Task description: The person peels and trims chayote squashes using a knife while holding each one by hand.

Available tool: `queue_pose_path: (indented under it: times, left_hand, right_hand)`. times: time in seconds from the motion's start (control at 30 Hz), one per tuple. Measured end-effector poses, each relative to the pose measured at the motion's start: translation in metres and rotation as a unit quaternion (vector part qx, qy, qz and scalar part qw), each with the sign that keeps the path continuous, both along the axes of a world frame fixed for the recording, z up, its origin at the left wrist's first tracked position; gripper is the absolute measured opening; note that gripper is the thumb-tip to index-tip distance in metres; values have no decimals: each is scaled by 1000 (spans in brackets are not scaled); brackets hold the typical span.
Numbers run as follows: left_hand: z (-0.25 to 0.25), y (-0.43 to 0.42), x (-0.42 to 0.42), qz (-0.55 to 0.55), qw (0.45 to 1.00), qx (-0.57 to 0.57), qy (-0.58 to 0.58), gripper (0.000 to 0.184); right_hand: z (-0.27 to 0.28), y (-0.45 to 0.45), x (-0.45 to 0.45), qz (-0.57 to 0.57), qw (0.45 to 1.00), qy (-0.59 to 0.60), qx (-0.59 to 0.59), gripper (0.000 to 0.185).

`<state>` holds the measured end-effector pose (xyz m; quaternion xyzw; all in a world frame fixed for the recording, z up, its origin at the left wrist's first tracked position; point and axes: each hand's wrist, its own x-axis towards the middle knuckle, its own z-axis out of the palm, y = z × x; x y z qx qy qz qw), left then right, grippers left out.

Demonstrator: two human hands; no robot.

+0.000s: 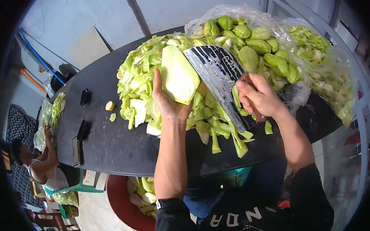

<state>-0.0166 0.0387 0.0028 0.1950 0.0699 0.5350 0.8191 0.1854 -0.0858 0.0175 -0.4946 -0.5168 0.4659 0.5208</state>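
Note:
My left hand is closed around the lower side of a large peeled chayote, its pale green flesh cut in flat facets. My right hand grips the handle of a cleaver, whose wide blade carries black streaks and bits of peel. The blade's upper corner is close to the chayote; I cannot tell whether they touch. Beneath both hands lies a heap of green peelings, with long strips hanging toward the table's near edge. Unpeeled chayotes fill an open clear plastic bag behind the cleaver.
The dark table carries two small black objects and cut scraps at left. A red tub with pale peeled pieces stands below its near edge. Another bag of peelings lies at right by a metal frame. A seated person works at far left.

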Motion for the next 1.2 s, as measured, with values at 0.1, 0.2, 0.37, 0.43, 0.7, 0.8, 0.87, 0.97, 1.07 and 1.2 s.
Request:
queue_pose_path:
  times: [0.1, 0.2, 0.37, 0.43, 0.7, 0.8, 0.87, 0.97, 1.07, 1.2]
  left_hand:
    - [1, -1, 1, 11, 1000, 5, 3, 49]
    - [1, 0, 7, 45, 999, -28, 13, 44]
    - [-19, 8, -1, -40, 998, -39, 24, 37]
    - [-24, 24, -3, -24, 998, -40, 50, 34]
    - [-31, 20, 7, 89, 990, -21, 107, 46]
    - [-16, 8, 3, 80, 986, -38, 138, 42]
    - [-21, 11, 3, 76, 989, -17, 129, 42]
    - [-30, 16, 3, 75, 991, 2, 114, 42]
    - [-39, 26, 1, 82, 989, 4, 122, 42]
    - [-9, -8, 7, 110, 989, 1, 94, 42]
  right_hand:
    - [1, -2, -6, -27, 998, -51, 39, 24]
    - [-4, -2, -20, -165, 878, -351, 280, 18]
    - [-7, -3, -30, -119, 626, -576, 511, 27]
    - [-7, 0, -40, -140, 590, -580, 545, 20]
    - [-8, 5, -42, -142, 557, -597, 560, 19]
    - [-12, 8, -43, -152, 554, -593, 563, 19]
    - [-12, 10, -42, -153, 557, -594, 559, 19]
    - [-11, 9, -42, -149, 563, -596, 553, 19]
    - [-11, 9, -42, -147, 562, -595, 556, 19]
    - [-21, 22, -31, -172, 572, -595, 539, 17]
